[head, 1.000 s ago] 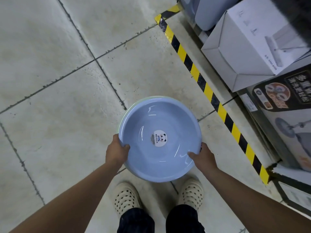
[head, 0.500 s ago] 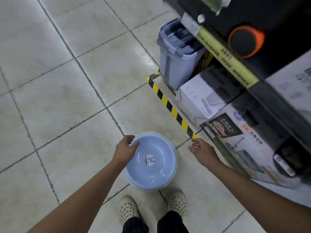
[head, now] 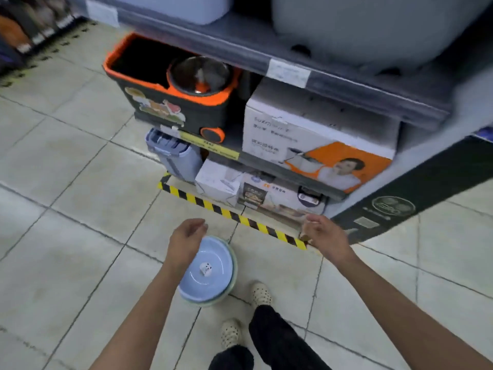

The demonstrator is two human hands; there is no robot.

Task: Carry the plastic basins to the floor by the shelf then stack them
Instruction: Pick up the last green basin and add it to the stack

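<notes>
**Basins released beside the shelf**

Now that both sets of fingers have let go and hang loosely spread, the left hand (head: 186, 240) and right hand (head: 324, 235) rise empty. Blue basin (head: 206, 271), nested in a greenish one, rests on the floor (head: 80, 209) near the shelf (head: 293, 68): stacking looks done.

The tiled floor (head: 80, 209) carries the stacked blue basins (head: 210, 273) beside striped hazard tape (head: 232, 214) edging the shelf (head: 293, 169).
</notes>
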